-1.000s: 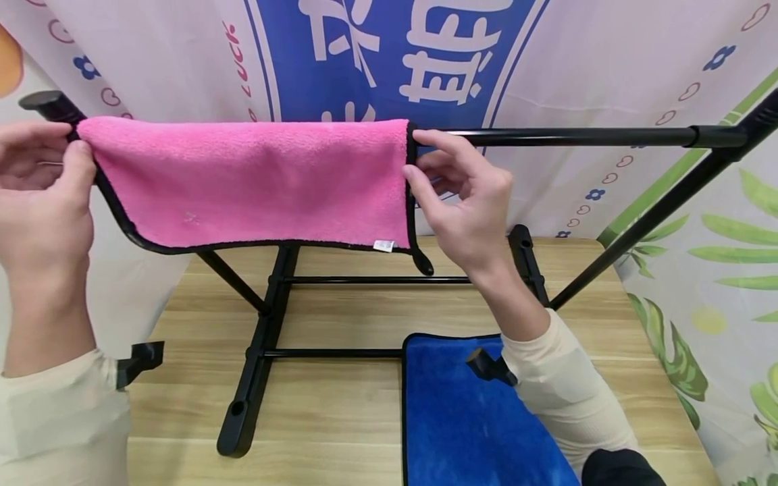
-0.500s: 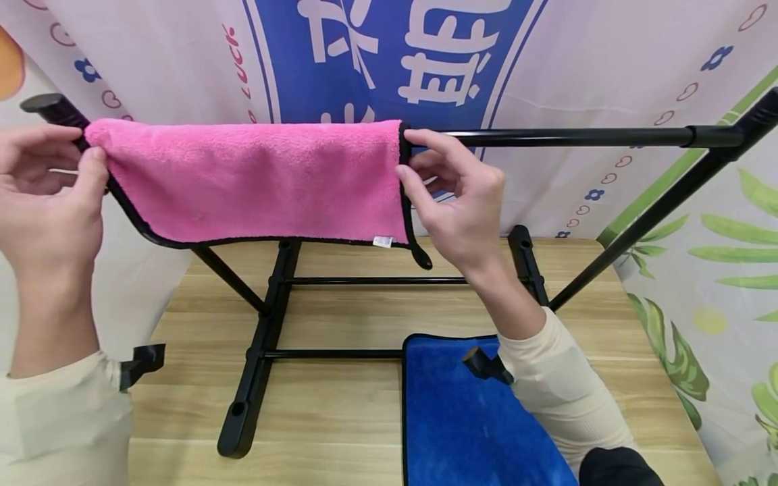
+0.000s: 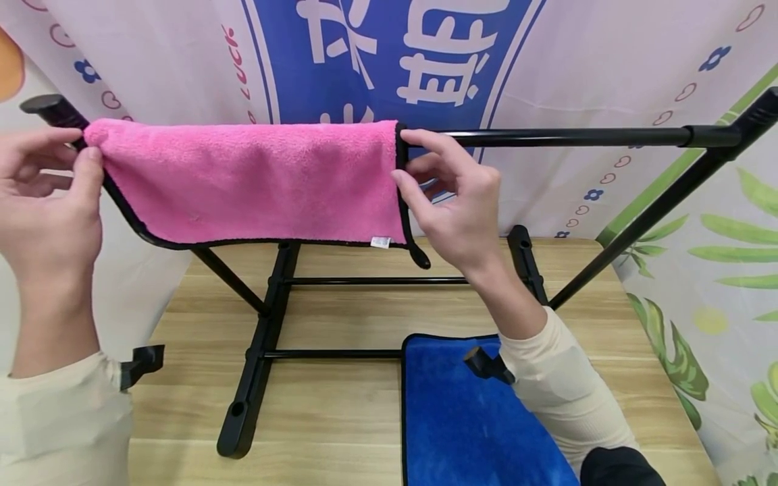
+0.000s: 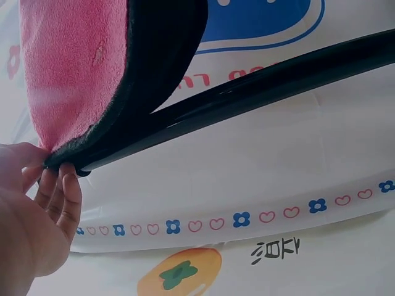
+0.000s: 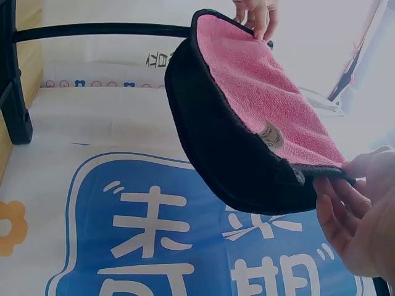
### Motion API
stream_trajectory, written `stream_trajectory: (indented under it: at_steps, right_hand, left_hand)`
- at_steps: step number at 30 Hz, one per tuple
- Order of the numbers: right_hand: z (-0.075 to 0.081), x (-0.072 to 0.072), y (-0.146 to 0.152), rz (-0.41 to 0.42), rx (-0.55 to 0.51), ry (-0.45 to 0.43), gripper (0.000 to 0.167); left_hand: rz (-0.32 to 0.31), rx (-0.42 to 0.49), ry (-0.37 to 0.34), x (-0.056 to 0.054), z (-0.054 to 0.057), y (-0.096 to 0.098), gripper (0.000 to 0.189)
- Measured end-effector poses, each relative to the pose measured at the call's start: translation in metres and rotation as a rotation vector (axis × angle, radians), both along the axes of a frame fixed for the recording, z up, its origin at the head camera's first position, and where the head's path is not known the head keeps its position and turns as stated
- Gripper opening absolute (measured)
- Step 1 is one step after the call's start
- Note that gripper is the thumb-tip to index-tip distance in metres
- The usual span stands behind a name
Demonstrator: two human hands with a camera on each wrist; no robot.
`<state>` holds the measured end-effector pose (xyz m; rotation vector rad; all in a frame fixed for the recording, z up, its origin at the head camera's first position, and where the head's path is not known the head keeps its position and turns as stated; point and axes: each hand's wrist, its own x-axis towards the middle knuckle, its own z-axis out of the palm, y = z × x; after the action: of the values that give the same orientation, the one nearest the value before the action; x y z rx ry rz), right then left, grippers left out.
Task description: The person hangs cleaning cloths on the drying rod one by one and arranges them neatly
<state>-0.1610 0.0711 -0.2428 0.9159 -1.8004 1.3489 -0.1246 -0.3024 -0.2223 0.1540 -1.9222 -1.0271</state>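
Observation:
A pink plush towel [image 3: 255, 185] with black edging hangs folded over the top bar [image 3: 565, 138] of a black rack. Its far half shows a dark face in the right wrist view. My left hand [image 3: 55, 202] pinches the towel's left edge at the fold, close to the rack's left end. At the opposite edge, my right hand [image 3: 458, 202] pinches the black trim between thumb and fingers. A white label [image 3: 381, 241] and a black hanging loop [image 3: 419, 256] sit at the lower right corner. The left wrist view shows the left fingertips [image 4: 69, 179] beneath the trim.
Below on the wooden surface [image 3: 328, 405] lies a blue towel [image 3: 468, 418] with black edging, partly behind my right forearm. The rack's left foot [image 3: 243, 405] and lower crossbar [image 3: 340, 354] stand there too. A printed curtain [image 3: 559, 61] hangs behind the bar.
Over the first half second, my left hand shifted slightly right with the towel's left edge. My right hand and the right edge crept a little left. Since then almost nothing has moved.

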Motion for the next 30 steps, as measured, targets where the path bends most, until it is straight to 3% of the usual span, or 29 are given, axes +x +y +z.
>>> stream_trajectory:
  at_steps: [4,12,18,23,26,30]
  right_hand:
    - [-0.001,-0.001,0.002,0.014,-0.005,0.000,0.033]
    - [-0.003,-0.001,0.006,0.026,0.001,0.005,0.034]
    - [-0.005,0.000,0.008,0.025,0.005,0.003,0.034]
    - [-0.007,0.001,0.011,0.020,-0.001,0.006,0.034]
    - [-0.008,0.001,0.013,0.015,-0.008,0.008,0.033]
    - [-0.010,0.002,0.016,0.002,-0.014,0.013,0.032]
  left_hand:
    - [-0.028,0.071,0.005,-0.001,0.002,0.001,0.023]
    - [-0.221,0.285,0.121,-0.003,0.003,-0.001,0.020]
    - [-0.268,0.374,0.141,-0.005,0.001,-0.003,0.020]
    - [-0.392,0.539,0.252,-0.006,-0.003,-0.005,0.020]
    - [-0.411,0.575,0.282,-0.006,-0.005,-0.006,0.021]
    - [-0.389,0.591,0.290,-0.006,-0.008,-0.008,0.018]
